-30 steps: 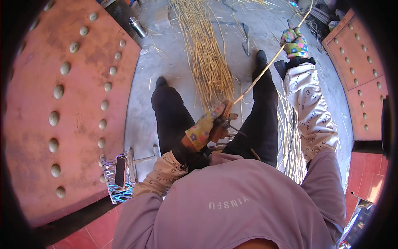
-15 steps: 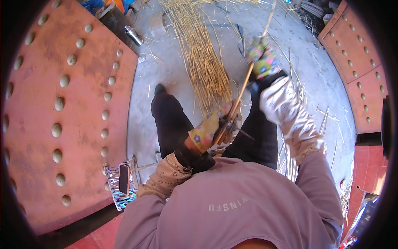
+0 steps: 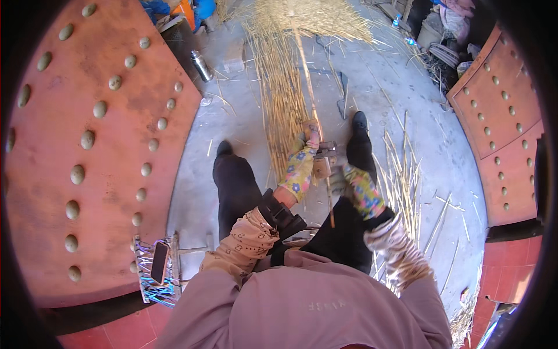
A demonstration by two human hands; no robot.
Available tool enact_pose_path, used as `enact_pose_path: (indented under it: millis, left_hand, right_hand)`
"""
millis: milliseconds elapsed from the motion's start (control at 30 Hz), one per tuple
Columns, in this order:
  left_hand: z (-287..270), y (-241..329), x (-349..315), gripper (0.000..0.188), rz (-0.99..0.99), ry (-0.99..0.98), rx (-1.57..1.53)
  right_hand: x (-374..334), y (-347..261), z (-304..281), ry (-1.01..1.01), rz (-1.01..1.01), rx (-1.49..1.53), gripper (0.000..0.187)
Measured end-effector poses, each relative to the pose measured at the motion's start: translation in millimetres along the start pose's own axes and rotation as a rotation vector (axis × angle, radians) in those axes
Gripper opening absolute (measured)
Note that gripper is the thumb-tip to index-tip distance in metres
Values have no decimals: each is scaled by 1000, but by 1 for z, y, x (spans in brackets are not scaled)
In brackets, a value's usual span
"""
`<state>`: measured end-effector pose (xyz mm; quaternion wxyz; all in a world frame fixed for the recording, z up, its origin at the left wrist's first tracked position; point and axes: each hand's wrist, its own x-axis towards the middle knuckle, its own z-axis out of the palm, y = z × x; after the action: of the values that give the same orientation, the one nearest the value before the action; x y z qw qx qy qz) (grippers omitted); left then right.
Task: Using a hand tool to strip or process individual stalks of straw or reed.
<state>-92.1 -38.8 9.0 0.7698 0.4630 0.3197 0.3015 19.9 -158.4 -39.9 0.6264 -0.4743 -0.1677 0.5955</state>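
Observation:
A long tan reed stalk (image 3: 304,72) runs from the far straw pile down between my legs. My left hand (image 3: 302,160), in a flowered glove, is closed around it. Right beside those fingers is a small block-shaped tool of wood and metal (image 3: 324,160); the stalk lines up with it, and its thin lower end (image 3: 331,209) shows below. My right hand (image 3: 356,185), also in a flowered glove, is at the tool's lower right side with curled, slightly blurred fingers. What they grip is hidden.
A bundle of reed stalks (image 3: 276,87) lies ahead, below a larger pale pile (image 3: 314,17). Loose stalks (image 3: 404,186) are strewn on the right. Red studded doors (image 3: 110,157) flank me. A metal flask (image 3: 201,65) stands far left; a phone (image 3: 158,262) rests on a woven stool at left.
My right hand has come down from far up the stalk to beside the tool. My left hand has moved forward with the tool, and the stalk now points more straight ahead.

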Motion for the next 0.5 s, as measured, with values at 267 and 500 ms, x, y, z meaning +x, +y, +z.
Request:
enact_pose_path:
  millis: [267, 500]
  left_hand:
    - [28, -34, 34, 27, 19, -4, -254]
    - [21, 3, 31, 36, 5, 147, -374]
  right_hand:
    - [-29, 26, -54, 109, -242, -119, 17]
    - [-246, 142, -274, 594, -167, -1231, 10]
